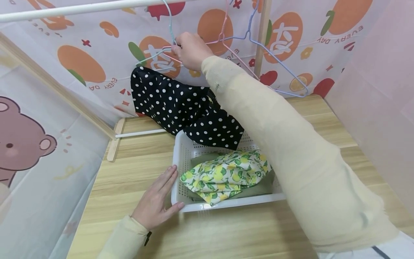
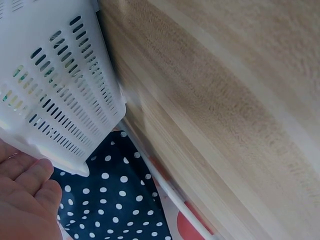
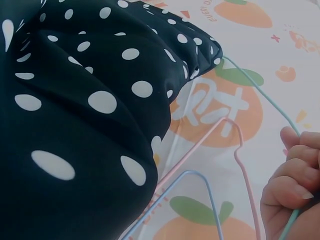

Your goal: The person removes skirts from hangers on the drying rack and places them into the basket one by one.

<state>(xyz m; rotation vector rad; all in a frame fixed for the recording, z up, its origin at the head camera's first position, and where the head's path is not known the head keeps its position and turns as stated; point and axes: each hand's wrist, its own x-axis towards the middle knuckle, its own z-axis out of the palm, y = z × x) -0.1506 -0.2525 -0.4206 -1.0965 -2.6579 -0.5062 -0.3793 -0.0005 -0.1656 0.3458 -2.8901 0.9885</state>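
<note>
My right hand [image 1: 192, 50] grips a mint-green hanger [image 3: 262, 92] just below its hook, close under the white rod. From this hanger hangs a black garment with white polka dots [image 1: 168, 99]; its exact kind cannot be told. Its lower end droops over the back of a white plastic basket [image 1: 233, 205]. Inside the basket lies a crumpled lemon-print cloth [image 1: 223, 176] on top of a grey-green cloth [image 1: 260, 187]. My left hand [image 1: 155, 205] rests on the basket's near left corner, fingers along the left rim and thumb on the front rim.
Overhead runs a white rod [image 1: 81, 8] with a wooden frame post [image 1: 64, 90] at left. A pink hanger [image 1: 239, 61] and a blue hanger [image 1: 281, 61] hang to the right. Behind is a fruit-print curtain [image 1: 119, 72]; below, a wood-grain tabletop [image 1: 129, 187].
</note>
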